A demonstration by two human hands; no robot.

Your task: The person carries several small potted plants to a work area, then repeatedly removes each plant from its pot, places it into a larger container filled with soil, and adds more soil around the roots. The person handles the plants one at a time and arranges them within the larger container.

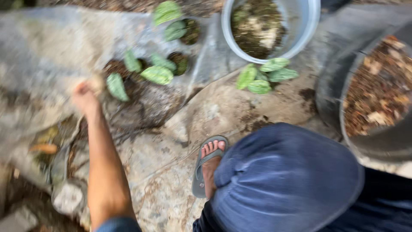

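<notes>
While outstretched, left hand (84,98) beside small potted plants (141,73)

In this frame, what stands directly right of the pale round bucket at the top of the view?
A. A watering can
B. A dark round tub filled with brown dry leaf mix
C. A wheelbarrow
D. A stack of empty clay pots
B: the dark round tub holding brown leaf mix sits at the right edge, just right of the pale bucket; no can, clay pots or wheelbarrow show.
</notes>
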